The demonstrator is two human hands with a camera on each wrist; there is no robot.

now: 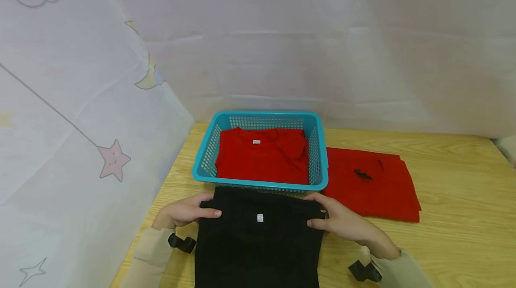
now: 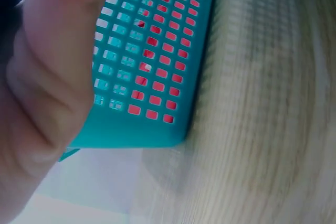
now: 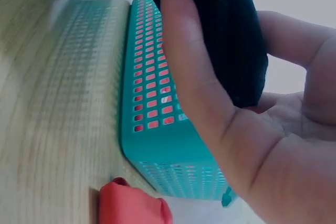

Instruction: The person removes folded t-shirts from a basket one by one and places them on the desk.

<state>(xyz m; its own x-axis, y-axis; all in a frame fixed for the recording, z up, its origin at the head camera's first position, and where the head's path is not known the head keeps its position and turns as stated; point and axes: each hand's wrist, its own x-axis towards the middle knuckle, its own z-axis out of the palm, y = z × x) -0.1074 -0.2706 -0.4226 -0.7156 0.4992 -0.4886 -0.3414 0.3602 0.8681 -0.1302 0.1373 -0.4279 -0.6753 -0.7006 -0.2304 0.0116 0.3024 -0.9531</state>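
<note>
The black garment (image 1: 258, 252), 1 white tag (image 1: 260, 218) showing, is held just in front of the teal basket (image 1: 258, 183) — the left hand (image 1: 186, 210) and the right hand (image 1: 342, 221) each pinch 1 of its upper corners. Inside the basket lies a red shirt (image 1: 258, 160); 1 folded red garment (image 1: 376, 196) lies beside the basket on the wooden table (image 1: 463, 194).

The head view looks down; both wrist views (close, sideways) share the basket (image 3: 157, 145).
</note>
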